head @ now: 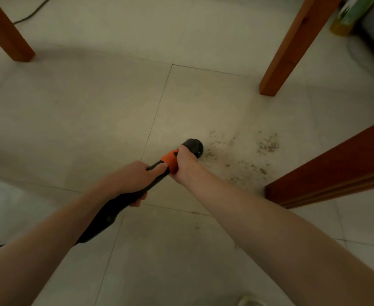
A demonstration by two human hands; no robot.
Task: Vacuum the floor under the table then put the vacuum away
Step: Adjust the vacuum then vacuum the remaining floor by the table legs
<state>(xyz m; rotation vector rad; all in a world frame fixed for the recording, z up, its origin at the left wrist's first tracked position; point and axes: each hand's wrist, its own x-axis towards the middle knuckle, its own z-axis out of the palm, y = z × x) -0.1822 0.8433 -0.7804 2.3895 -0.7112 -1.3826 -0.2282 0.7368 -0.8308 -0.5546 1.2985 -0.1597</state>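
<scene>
Vacuum [124, 202] gripped by left hand [135, 177] and right hand [185, 161] (nozzle beside dirt [247, 153]).

black vacuum wand [124, 202] with orange collar [170, 161] — slanted down, nozzle [194, 145] on pale tile floor [93, 118] — beside scattered dirt [267, 144]

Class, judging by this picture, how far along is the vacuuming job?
Done: nothing can be confirmed. In hand: both hands, left hand and right hand, grip the vacuum wand, its nozzle beside the debris. Left: the debris, then storing the vacuum.
</scene>
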